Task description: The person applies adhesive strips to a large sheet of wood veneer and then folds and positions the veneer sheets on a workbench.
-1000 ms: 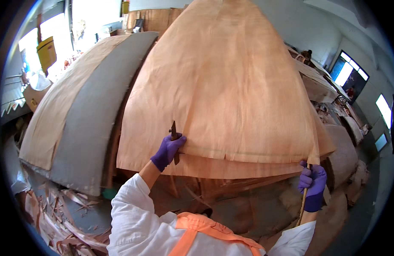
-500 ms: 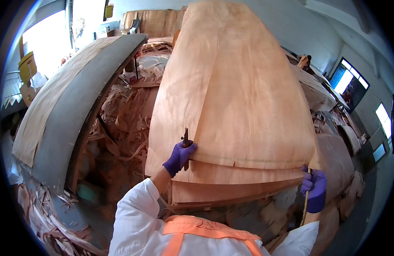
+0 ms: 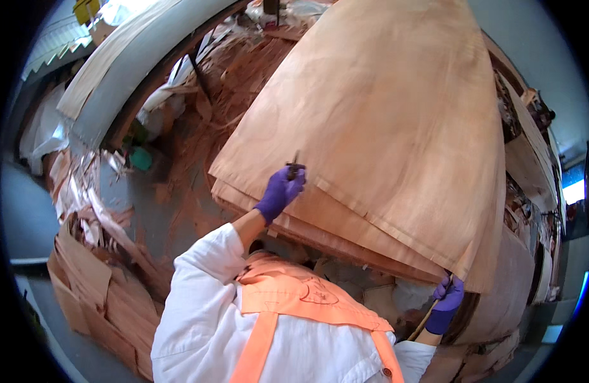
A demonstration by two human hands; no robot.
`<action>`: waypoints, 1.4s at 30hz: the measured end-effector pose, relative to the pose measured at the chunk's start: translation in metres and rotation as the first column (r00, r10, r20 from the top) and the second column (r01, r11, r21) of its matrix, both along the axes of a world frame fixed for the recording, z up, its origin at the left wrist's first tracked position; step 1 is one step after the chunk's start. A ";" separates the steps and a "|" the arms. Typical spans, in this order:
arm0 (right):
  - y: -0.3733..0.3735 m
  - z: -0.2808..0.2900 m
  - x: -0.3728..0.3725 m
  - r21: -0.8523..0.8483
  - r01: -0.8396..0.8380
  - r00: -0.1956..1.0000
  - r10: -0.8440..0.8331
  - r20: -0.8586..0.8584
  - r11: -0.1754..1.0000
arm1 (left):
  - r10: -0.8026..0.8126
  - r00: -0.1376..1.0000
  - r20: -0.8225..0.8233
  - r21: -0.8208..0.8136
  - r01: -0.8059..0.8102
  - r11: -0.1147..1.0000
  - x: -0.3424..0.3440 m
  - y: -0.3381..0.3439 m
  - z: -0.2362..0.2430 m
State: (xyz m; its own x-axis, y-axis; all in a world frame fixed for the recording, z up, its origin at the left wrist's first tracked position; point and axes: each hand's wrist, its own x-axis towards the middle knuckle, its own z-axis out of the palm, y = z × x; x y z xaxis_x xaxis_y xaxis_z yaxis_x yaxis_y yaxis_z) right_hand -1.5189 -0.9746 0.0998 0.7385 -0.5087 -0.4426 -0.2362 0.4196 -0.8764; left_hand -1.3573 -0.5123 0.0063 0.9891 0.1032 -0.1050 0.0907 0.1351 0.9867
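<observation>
The left hand (image 3: 280, 192), in a purple glove, is clenched around a small dark tool (image 3: 295, 167) and presses it on the near edge of the top wood sheet (image 3: 396, 127), a big thin sheet that lies on a stack spreading up and away from both hands. The right hand (image 3: 446, 303), also gloved, sits at the sheet's near right corner and grips a thin stick (image 3: 423, 322) that slants down below it; it seems to pinch the corner too, though the view there is poor. Scraps of wood (image 3: 96, 287) pile up left of the left hand.
</observation>
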 end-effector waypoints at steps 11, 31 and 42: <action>-0.060 -0.038 0.013 -0.242 -0.067 0.977 0.014 -0.214 0.968 | 0.369 0.912 0.178 0.841 -0.335 0.424 -0.068 0.157 -0.102; -0.071 -0.031 0.013 -0.782 -0.072 0.969 -0.142 -0.202 0.619 | -0.368 0.925 0.095 0.984 -0.030 0.178 -0.043 0.019 -0.042; -0.082 -0.038 0.017 -0.743 -0.041 0.977 -0.129 -0.169 0.668 | -0.366 0.929 0.053 0.985 0.013 0.174 -0.031 0.018 -0.053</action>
